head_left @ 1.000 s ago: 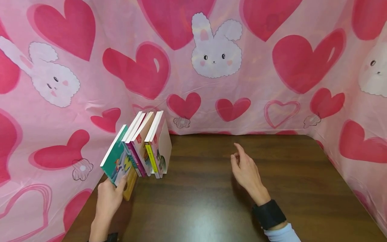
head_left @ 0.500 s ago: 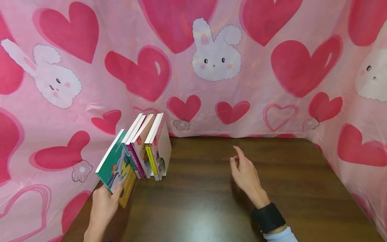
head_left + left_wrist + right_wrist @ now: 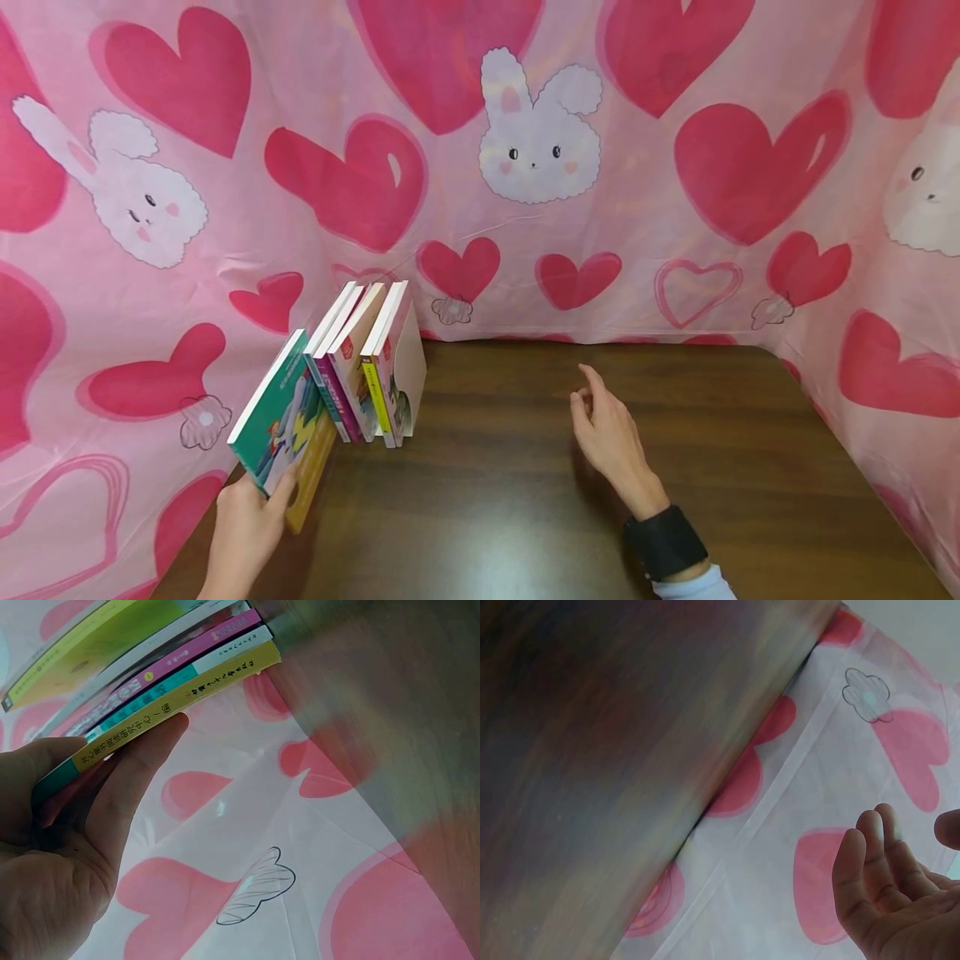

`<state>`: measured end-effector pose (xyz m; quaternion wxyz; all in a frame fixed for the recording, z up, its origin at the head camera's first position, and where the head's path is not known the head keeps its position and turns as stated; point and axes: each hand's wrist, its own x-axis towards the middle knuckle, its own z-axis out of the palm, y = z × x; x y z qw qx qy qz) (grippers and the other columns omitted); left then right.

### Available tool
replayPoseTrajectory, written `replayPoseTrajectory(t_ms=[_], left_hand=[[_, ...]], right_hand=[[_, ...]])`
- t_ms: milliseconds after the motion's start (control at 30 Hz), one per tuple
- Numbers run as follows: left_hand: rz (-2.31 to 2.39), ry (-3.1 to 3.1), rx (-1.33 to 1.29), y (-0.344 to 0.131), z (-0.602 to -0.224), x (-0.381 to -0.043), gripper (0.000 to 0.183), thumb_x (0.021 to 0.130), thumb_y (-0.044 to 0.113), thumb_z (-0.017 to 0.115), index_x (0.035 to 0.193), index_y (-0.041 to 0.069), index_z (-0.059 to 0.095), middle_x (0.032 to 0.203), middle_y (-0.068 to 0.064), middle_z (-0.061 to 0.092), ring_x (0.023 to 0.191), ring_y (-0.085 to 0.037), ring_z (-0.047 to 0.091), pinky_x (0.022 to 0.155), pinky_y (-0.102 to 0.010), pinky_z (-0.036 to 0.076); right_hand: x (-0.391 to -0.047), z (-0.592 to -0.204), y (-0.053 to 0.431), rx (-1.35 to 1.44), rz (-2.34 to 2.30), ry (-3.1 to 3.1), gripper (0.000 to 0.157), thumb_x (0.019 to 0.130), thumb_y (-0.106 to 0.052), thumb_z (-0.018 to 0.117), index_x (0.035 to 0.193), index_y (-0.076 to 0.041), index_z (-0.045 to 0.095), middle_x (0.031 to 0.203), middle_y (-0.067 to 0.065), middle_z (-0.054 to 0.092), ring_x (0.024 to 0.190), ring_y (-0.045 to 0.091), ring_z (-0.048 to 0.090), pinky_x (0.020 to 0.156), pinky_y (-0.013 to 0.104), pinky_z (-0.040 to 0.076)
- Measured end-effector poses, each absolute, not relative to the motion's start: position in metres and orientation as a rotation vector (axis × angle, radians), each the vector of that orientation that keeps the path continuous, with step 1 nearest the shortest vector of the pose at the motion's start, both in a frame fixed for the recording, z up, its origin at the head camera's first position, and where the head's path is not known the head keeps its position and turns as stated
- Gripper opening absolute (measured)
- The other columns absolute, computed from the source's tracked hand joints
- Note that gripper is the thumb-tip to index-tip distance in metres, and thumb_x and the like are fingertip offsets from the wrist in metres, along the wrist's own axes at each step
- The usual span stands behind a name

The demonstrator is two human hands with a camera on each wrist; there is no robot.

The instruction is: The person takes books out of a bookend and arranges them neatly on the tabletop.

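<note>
My left hand [image 3: 243,525] grips a green and yellow picture book [image 3: 272,433] by its spine edge, thumb on the cover facing me. The book tilts at the left end of a row of standing books, its near end drawn out toward me. In the left wrist view its yellow spine [image 3: 180,705] lies between thumb and fingers, beside the other spines. The row includes a purple-spined book [image 3: 337,396] and a yellow-spined book [image 3: 377,396]. Off to the right, my right hand [image 3: 611,433] hovers over the table with fingers loosely bent, holding nothing.
A white panel with a curved edge [image 3: 416,358] stands at the row's right end. The brown wooden table [image 3: 510,467] reaches to a pink cloth backdrop [image 3: 517,225] with hearts and rabbits, which hangs along the back and both sides.
My left hand has drawn the green and yellow book toward me and leftward, partly away from the row. The other books and my right hand have stayed nearly still.
</note>
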<state>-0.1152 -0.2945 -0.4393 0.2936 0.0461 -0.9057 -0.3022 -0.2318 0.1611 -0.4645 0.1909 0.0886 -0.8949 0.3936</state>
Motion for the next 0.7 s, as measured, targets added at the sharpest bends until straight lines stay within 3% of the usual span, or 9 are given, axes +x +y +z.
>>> replayPoseTrajectory(t_ms=[67,100,167,200,400,433,467,600,700], left_hand=[[-0.794,-2.421,0.129,-0.294,-0.439,-0.112,0.035,0.094,0.000,0.076,0.124,-0.015,0.067,0.109,-0.035,0.071,0.096,-0.051,0.072,0.077,-0.056,0.058],[-0.789,-2.423,0.136,-0.294,-0.439,-0.111,0.035,0.094,0.001,0.077,0.123,-0.015,0.068,0.109,-0.035,0.071,0.096,-0.050,0.073,0.077,-0.049,0.061],[-0.779,-2.425,0.144,-0.293,-0.440,-0.108,0.034,0.093,0.001,0.078,0.122,-0.015,0.069,0.108,-0.034,0.072,0.096,-0.049,0.073,0.077,-0.048,0.060],[-0.777,-2.428,0.151,-0.293,-0.440,-0.106,0.034,0.093,0.002,0.078,0.121,-0.014,0.069,0.107,-0.034,0.072,0.095,-0.049,0.073,0.076,-0.040,0.062],[-0.782,-2.432,0.182,-0.291,-0.442,-0.098,0.032,0.093,0.002,0.077,0.120,-0.015,0.069,0.106,-0.035,0.072,0.094,-0.051,0.073,0.073,-0.043,0.062],[-0.782,-2.430,0.187,-0.291,-0.442,-0.097,0.032,0.093,0.002,0.076,0.120,-0.015,0.069,0.106,-0.035,0.071,0.094,-0.051,0.073,0.072,-0.041,0.062],[-0.780,-2.428,0.194,-0.291,-0.443,-0.097,0.032,0.093,0.003,0.076,0.119,-0.014,0.070,0.106,-0.035,0.072,0.093,-0.051,0.073,0.071,-0.030,0.061],[-0.791,-2.428,0.209,-0.291,-0.443,-0.094,0.033,0.093,0.003,0.076,0.120,-0.014,0.069,0.107,-0.035,0.072,0.095,-0.051,0.072,0.070,-0.002,0.041],[-0.800,-2.434,0.218,-0.290,-0.442,-0.092,0.034,0.094,0.003,0.076,0.123,-0.014,0.068,0.109,-0.035,0.071,0.097,-0.052,0.072,0.072,-0.001,0.040]], right_hand=[[-0.231,-0.465,0.161,0.247,1.107,-2.506,0.047,0.106,-0.016,0.058,0.152,-0.006,0.049,0.094,0.006,0.065,0.076,0.022,0.056,0.069,0.041,0.048],[-0.231,-0.464,0.161,0.247,1.105,-2.503,0.047,0.106,-0.016,0.058,0.152,-0.007,0.049,0.094,0.006,0.065,0.076,0.022,0.056,0.069,0.041,0.048],[-0.231,-0.464,0.162,0.245,1.104,-2.501,0.048,0.106,-0.016,0.058,0.152,-0.007,0.049,0.095,0.006,0.065,0.076,0.022,0.056,0.069,0.041,0.047],[-0.231,-0.464,0.162,0.243,1.103,-2.501,0.048,0.106,-0.016,0.058,0.152,-0.007,0.049,0.095,0.006,0.065,0.076,0.022,0.056,0.069,0.041,0.047],[-0.232,-0.464,0.162,0.234,1.107,-2.520,0.047,0.107,-0.017,0.057,0.153,-0.008,0.048,0.095,0.006,0.065,0.076,0.022,0.056,0.068,0.041,0.047],[-0.232,-0.465,0.162,0.234,1.109,-2.522,0.047,0.107,-0.017,0.057,0.153,-0.008,0.048,0.096,0.006,0.065,0.076,0.021,0.056,0.068,0.040,0.047],[-0.232,-0.465,0.162,0.232,1.111,-2.523,0.047,0.107,-0.017,0.057,0.153,-0.008,0.048,0.096,0.006,0.065,0.076,0.021,0.056,0.068,0.040,0.047],[-0.232,-0.465,0.162,0.235,1.109,-2.520,0.047,0.107,-0.017,0.056,0.153,-0.007,0.048,0.096,0.007,0.065,0.076,0.022,0.056,0.067,0.040,0.047],[-0.232,-0.465,0.163,0.235,1.111,-2.520,0.047,0.107,-0.017,0.056,0.153,-0.007,0.048,0.095,0.007,0.065,0.075,0.022,0.055,0.067,0.040,0.047]])
